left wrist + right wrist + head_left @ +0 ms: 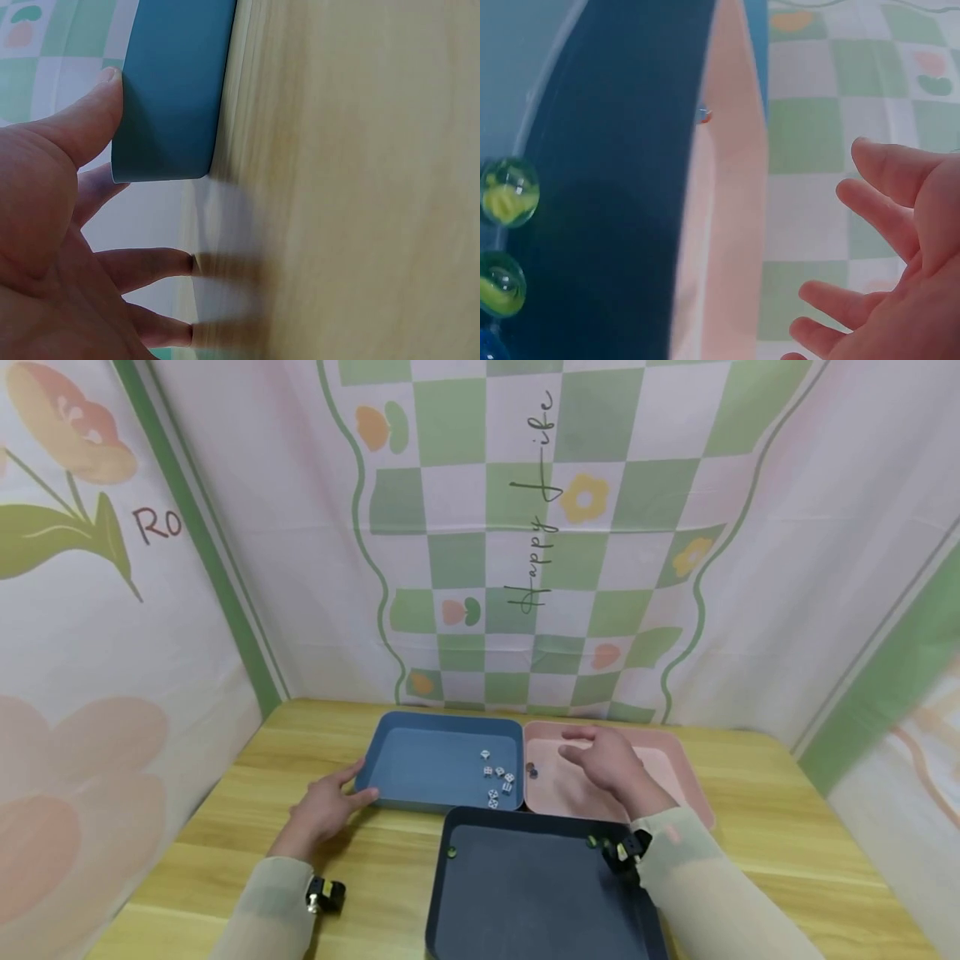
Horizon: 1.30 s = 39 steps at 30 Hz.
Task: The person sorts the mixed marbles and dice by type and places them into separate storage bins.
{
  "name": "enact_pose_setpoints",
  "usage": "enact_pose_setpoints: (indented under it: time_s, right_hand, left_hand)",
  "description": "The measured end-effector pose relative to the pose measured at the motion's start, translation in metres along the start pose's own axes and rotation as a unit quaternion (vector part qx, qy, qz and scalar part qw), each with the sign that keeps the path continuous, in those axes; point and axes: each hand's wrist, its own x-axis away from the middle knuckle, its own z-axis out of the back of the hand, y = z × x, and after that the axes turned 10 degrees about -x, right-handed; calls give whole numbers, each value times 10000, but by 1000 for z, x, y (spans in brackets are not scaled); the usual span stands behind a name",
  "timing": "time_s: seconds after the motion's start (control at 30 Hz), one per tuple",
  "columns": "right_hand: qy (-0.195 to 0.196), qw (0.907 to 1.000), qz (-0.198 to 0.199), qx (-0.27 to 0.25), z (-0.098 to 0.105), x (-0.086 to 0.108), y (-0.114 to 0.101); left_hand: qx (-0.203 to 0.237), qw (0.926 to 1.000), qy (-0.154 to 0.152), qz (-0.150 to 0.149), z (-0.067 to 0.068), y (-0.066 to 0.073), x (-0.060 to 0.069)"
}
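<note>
My left hand [324, 810] touches the left front corner of the blue tray [427, 760]; in the left wrist view the thumb of that hand [45, 195] lies against the tray's wall [176, 90], fingers spread. Above the pink tray [660, 760] hovers my right hand [603, 760], fingers apart and holding nothing. Several white dice [500, 772] lie in the right part of the blue tray. Two small marbles [532, 771] rest near the pink tray's left wall. In the right wrist view the right hand [900, 255] is beside the pink wall [739, 225].
A dark tray [540, 893] stands in front of both other trays. Green marbles lie in it, one at the left [452, 852] and others at the back right [592, 842]. A checkered cloth [517, 560] hangs behind the wooden table [375, 893].
</note>
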Motion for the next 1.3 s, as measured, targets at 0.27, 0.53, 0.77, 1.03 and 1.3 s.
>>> enact_pose_setpoints:
  time_s: [0.27,0.53,0.77,1.03,1.3]
  right_hand:
    - [-1,9989,368,-305,4,14,-17]
    - [-216,9959,881,-14,17,37,-35]
    - [-355,9873,1501,379,35,60,-36]
    - [-261,9739,2065,906,48,74,-24]
    - [-274,9683,2273,999,46,85,3]
  left_hand:
    - [86,10000,-8,22,2,0,1]
    - [105,9999,-25,52,-1,0,-1]
    - [69,10000,-9,52,-1,-1,-1]
    - [60,10000,-27,51,0,-2,-2]
    - [27,10000,-19,20,-1,-2,-2]
